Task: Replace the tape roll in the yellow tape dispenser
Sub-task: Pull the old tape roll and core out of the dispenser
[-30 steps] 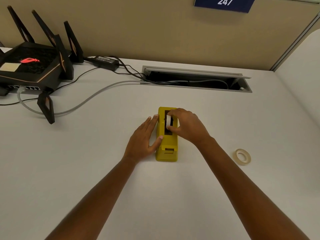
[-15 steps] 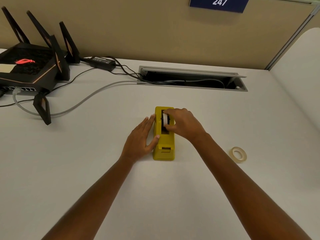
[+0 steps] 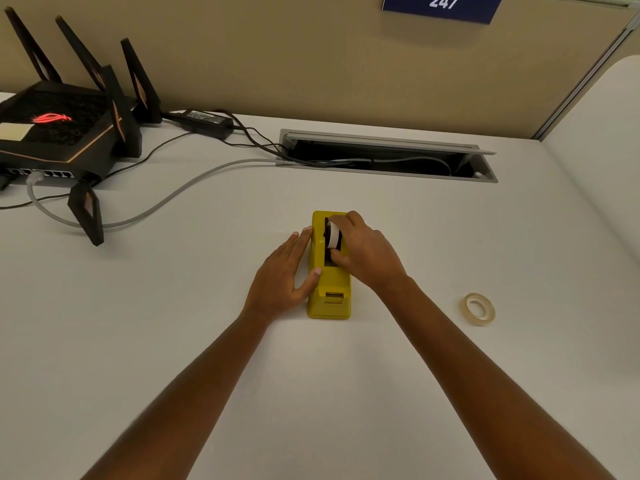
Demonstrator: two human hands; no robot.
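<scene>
A black router (image 3: 59, 133) with upright antennas sat at the upper left of the white desk (image 3: 173, 341). Its grey cable (image 3: 249, 162) ran to an open cable hatch (image 3: 388, 138) at upper centre, below a blue 247 sign (image 3: 443, 5).

Boxy yellow plastic tape dispenser (image 3: 329, 299): smooth, dull satin sheen. White tape roll (image 3: 333, 234) in its slot: smooth, matt face. Loose ring of translucent yellowish tape (image 3: 479, 309): glossy film. Off-white desk top (image 3: 173, 341): matt, smooth, laminate look. Angular black plastic router (image 3: 59, 133): matt shell, textured top panel. Grey cable (image 3: 180, 192): smooth rubbery sheath. Grey cable-hatch frame (image 3: 381, 138): brushed-metal look. Beige partition wall (image 3: 277, 64): matt, cloth-like.
</scene>
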